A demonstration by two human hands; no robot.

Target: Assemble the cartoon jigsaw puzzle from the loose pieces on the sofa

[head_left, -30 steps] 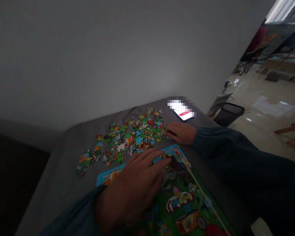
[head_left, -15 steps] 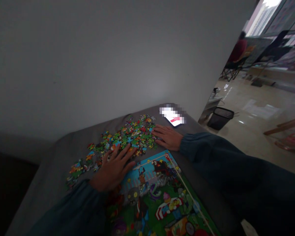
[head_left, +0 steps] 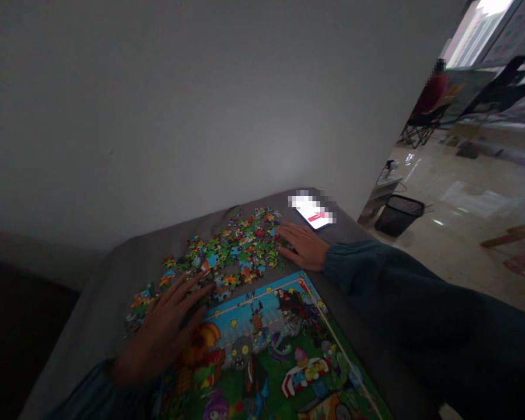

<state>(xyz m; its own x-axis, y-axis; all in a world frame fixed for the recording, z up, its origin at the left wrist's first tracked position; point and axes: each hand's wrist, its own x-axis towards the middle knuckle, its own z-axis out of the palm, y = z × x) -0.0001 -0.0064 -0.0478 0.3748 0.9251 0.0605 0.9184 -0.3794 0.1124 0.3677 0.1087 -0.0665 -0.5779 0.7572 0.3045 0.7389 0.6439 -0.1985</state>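
Observation:
A loose heap of colourful jigsaw pieces (head_left: 238,248) is spread over the grey cloth-covered table (head_left: 109,291). My left hand (head_left: 170,321), slightly blurred, has its fingers apart over the heap's near left part, its heel above the left edge of a picture board. My right hand (head_left: 305,246) lies with fingers stretched out, its fingertips touching the pieces at the heap's right edge. Nearer to me lies the puzzle board (head_left: 284,350), printed with cartoon zombies and plants. Neither hand shows a piece gripped in it.
A lit phone (head_left: 312,210) lies at the table's far right corner, close to the pale wall (head_left: 223,105). To the right, on the shiny floor, stands a black mesh bin (head_left: 400,214). A person (head_left: 432,93) in red sits far off by a window.
My left hand has drawn back toward the lower left, uncovering pieces and the board's upper left part. The right hand stays beside the heap. The view has shifted slightly.

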